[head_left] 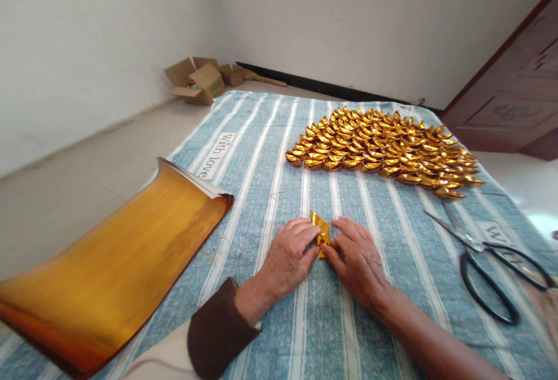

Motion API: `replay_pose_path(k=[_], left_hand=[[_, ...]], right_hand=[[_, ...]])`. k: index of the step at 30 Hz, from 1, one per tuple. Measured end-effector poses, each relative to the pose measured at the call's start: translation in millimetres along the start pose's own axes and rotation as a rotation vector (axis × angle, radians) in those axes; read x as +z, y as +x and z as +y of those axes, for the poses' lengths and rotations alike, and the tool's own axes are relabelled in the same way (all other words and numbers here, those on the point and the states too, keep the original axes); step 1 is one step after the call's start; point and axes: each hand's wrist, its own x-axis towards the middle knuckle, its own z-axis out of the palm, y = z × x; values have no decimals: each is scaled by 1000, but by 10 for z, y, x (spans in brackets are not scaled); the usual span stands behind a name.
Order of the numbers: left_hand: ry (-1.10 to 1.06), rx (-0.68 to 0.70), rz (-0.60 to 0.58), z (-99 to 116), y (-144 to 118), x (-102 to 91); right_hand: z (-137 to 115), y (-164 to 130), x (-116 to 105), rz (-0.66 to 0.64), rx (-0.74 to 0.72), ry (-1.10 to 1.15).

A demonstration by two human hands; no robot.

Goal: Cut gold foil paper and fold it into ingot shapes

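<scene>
A small folded piece of gold foil paper [321, 224] lies between my hands at the middle of the cloth. My left hand [290, 255] pinches its left side with thumb and fingers. From the other side, my right hand [360, 258] grips its lower right edge, thumb and index finger on the paper. Folds show in the piece, and its upper corner points away from me. Beyond my hands sit many folded gold paper ingots [383, 147], packed in close rows. At the left rests a stack of gold foil sheets [117, 264], curling at its ends.
Black-handled scissors [475, 246] lie partly open to the right of my right hand. A blue and white striped cloth [248, 194] covers the table. Open cardboard boxes [198, 83] stand on the floor beyond the far left corner. A reddish-brown wooden door [510, 89] is at the right.
</scene>
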Motion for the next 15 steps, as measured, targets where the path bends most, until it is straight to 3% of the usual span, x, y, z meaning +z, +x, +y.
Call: replay_pose_path(k=[15], left_hand=[[-1,-10,4,30,15,-9]], right_hand=[[-1,-36,39,18,5,-59]])
